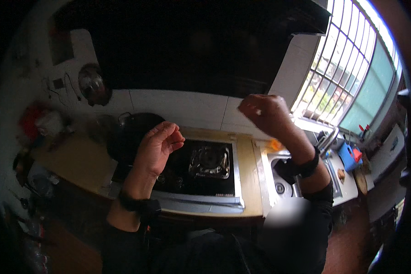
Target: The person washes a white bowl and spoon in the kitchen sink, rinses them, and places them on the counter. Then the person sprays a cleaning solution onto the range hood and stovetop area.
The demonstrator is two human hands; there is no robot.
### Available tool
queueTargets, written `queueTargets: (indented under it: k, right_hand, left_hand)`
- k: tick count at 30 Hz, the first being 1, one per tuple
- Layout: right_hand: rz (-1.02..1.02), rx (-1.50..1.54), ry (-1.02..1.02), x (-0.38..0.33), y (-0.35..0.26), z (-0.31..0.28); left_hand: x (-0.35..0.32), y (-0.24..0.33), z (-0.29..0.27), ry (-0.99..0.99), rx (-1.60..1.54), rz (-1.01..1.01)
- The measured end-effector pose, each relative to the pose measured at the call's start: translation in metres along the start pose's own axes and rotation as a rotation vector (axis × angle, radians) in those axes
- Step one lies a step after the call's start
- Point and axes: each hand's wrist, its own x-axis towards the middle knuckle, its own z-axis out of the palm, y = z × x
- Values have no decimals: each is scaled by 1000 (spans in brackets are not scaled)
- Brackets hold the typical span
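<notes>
My left hand point(160, 142) is raised over the left part of the black gas stove point(187, 180), with its fingers curled in toward the thumb. Whether anything small is between them is hidden. My right hand point(266, 109) is held higher, in front of the white tiled wall and near the window, bent at the wrist with the fingers closed. A small pale spot shows at its fingers, too small to name. Beyond my left hand a dark wok point(130, 130) sits on the left burner. The right burner point(210, 160) is bare, ringed with shiny metal.
A dark range hood point(192, 50) hangs above the stove. On the right are a steel sink point(283, 185), a faucet point(329, 140), a blue basket point(349, 155) and a barred window point(338, 68). A wooden counter point(73, 160) with a red item point(30, 121) lies left.
</notes>
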Motion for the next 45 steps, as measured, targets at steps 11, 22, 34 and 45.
queueTargets:
  k: [11,22,34,45]
  right_hand:
    - [196,-48,-111,-3,-27,3]
    - [-230,-144,350,77,-49,-39]
    - [-232,-402,481,156,-45,-50]
    - [-249,-577,480,195,-52,-64]
  left_hand:
    - [34,-20,-42,-55,-174,-233]
    - [47,3,-16,-48,-79,-166]
    - [17,54,-60,32,-68,-36]
    - [18,62,-68,53,-37,-70]
